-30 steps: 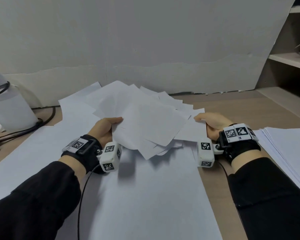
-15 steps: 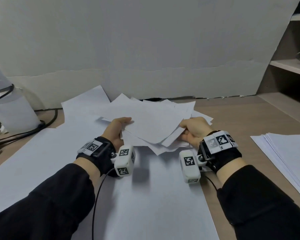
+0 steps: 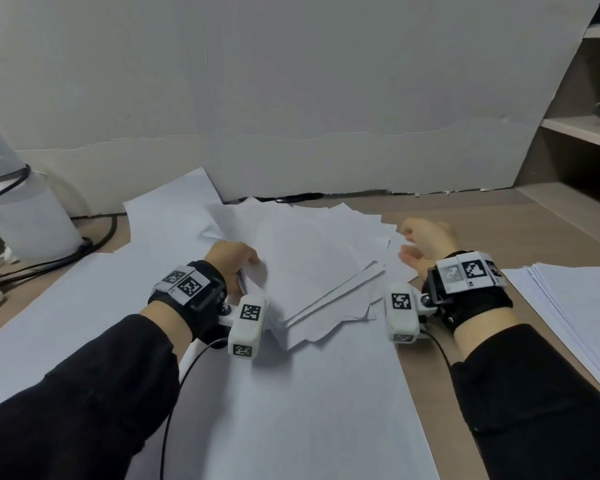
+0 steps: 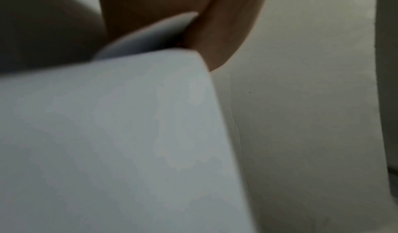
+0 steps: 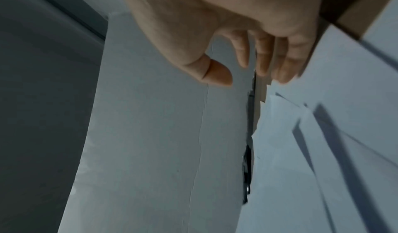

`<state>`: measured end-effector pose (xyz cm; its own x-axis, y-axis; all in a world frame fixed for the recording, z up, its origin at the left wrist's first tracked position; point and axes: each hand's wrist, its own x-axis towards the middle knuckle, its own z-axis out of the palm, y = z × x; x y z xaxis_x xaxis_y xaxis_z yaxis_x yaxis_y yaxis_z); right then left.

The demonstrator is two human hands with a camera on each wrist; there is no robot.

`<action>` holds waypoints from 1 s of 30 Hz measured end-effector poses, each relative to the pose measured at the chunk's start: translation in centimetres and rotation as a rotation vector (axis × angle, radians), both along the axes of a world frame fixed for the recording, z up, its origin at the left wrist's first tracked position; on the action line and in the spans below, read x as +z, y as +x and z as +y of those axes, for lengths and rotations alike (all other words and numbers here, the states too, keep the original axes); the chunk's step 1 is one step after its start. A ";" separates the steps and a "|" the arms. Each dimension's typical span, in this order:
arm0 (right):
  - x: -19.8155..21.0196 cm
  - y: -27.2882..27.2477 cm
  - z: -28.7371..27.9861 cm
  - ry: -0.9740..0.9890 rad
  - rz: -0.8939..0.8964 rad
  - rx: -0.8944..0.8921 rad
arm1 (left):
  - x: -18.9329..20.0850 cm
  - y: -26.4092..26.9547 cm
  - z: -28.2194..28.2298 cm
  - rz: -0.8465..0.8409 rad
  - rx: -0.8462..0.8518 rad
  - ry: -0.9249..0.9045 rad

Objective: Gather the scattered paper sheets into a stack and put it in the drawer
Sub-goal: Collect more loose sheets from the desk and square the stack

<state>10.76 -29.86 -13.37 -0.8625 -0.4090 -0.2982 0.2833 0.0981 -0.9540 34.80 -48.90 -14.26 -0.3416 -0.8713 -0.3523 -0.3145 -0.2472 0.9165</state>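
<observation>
A loose, fanned pile of white paper sheets lies in the middle of the desk on a large white sheet. My left hand grips the pile's left edge, thumb on top; in the left wrist view the paper fills the frame under that hand. My right hand hovers just right of the pile, fingers spread and holding nothing. Seen from the right wrist, the right hand hangs relaxed beside the sheets. No drawer is in view.
A second neat stack of paper lies at the right desk edge. A white cylinder with black cables stands at the left. A white board walls off the back; shelves rise at the far right.
My right hand has let go of the pile's right edge and pulled away to the right, opening. The pile has dropped flatter onto the desk; my left hand keeps its hold.
</observation>
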 end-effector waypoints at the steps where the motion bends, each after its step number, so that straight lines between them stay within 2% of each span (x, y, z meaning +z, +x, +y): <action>1: 0.1 -0.6 0.3 0.035 0.017 -0.032 | 0.3 0.0 0.0 -0.027 -0.021 -0.032; 9: 0.5 -1.5 1.5 0.123 0.093 -0.006 | 1.4 1.8 0.4 0.178 -0.138 -0.218; 12: 0.4 -1.1 1.3 0.185 0.184 0.097 | 1.9 3.0 0.2 0.236 -0.154 -0.267; 17: 0.8 -1.0 1.6 0.308 0.275 0.275 | 2.5 4.0 -0.7 0.387 -0.110 -0.225; 21: 1.5 -1.0 1.9 0.349 0.392 0.337 | 2.6 3.9 -1.3 0.366 -0.112 -0.230; 25: 1.3 -1.2 2.2 0.399 0.509 0.272 | 1.8 3.6 -1.8 0.313 -0.144 -0.222; 30: 1.0 -1.7 2.1 0.492 0.534 0.225 | 0.8 3.1 -1.5 0.311 -0.160 -0.154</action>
<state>9.03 -27.73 -12.38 -0.8525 -0.5196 -0.0573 -0.2817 0.5489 -0.7870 37.86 -50.35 -13.50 -0.5479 -0.8328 -0.0794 -0.0386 -0.0696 0.9968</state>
